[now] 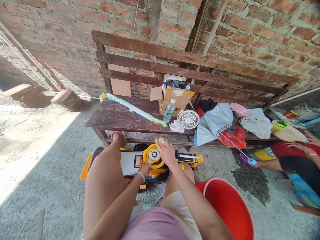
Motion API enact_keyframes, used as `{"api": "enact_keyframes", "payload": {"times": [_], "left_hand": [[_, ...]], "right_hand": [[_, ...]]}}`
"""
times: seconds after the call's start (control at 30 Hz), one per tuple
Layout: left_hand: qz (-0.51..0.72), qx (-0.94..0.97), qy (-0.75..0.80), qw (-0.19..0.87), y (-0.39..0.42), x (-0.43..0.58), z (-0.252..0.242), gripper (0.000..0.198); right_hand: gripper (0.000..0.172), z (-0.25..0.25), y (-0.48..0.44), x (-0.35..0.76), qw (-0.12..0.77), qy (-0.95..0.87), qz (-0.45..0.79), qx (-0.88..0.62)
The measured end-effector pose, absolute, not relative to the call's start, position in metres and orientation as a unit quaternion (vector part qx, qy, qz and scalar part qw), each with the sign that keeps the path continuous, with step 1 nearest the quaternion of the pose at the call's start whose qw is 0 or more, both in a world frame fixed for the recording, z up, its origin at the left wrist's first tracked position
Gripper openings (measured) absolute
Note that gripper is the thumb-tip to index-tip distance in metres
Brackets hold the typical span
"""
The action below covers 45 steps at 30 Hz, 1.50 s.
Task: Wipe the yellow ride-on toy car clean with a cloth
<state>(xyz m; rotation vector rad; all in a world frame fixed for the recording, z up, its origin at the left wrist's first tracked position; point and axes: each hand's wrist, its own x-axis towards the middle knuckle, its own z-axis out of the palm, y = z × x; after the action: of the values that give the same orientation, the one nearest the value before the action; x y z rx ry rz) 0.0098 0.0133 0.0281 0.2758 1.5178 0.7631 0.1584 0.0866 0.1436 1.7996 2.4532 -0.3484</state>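
Note:
A yellow, grey and black ride-on toy vehicle (130, 163) lies between my legs, with its round yellow steering wheel (154, 154) facing up. My left hand (143, 169), with a beaded bracelet on its wrist, is closed on the yellow edge below the wheel. In my right hand (168, 152) is a crumpled pale yellow cloth (159, 144), held against the upper right of the wheel; some fingers are hidden behind it. A black and yellow arm-like part (188, 158) of the toy reaches right, beyond my right hand.
A wooden bench (110, 116) carries a cardboard box (176, 98), water bottle (169, 111), small white fan (188, 119), wrapped long item (135, 109) and silver umbrella (215, 121). A red bucket (228, 206) stands by my right leg. Another person's arm (267, 164) is at far right.

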Motion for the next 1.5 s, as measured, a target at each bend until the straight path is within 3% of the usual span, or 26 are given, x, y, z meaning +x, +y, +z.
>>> {"api": "enact_keyframes", "payload": {"times": [0.23,0.53,0.67,0.8,1.2,1.3,1.5], "left_hand": [[0.316,0.097,0.688,0.646,0.016,0.011,0.026,0.06],[0.31,0.095,0.69,0.647,0.016,0.014,0.023,0.047],[0.314,0.1,0.689,0.646,0.015,0.015,0.023,0.04],[0.317,0.108,0.689,0.643,0.013,0.01,0.023,0.037],[0.32,0.11,0.691,0.639,0.011,0.009,0.037,0.028],[0.342,0.103,0.696,0.623,0.012,0.011,0.04,0.035],[0.401,0.075,0.66,0.631,0.016,0.013,0.045,0.057]], "right_hand": [[0.062,0.13,0.116,0.137,0.131,0.854,-0.18,0.47],[0.059,0.123,0.083,0.167,0.138,0.764,-0.176,0.606],[0.067,0.108,0.031,0.168,0.156,0.732,-0.176,0.639],[0.072,0.096,-0.005,0.149,0.149,0.732,-0.185,0.638],[0.058,0.116,-0.02,0.143,0.142,0.762,-0.221,0.592],[0.053,0.128,-0.011,0.164,0.114,0.759,-0.232,0.597],[0.059,0.15,0.062,0.182,0.078,0.743,-0.156,0.646]]}}
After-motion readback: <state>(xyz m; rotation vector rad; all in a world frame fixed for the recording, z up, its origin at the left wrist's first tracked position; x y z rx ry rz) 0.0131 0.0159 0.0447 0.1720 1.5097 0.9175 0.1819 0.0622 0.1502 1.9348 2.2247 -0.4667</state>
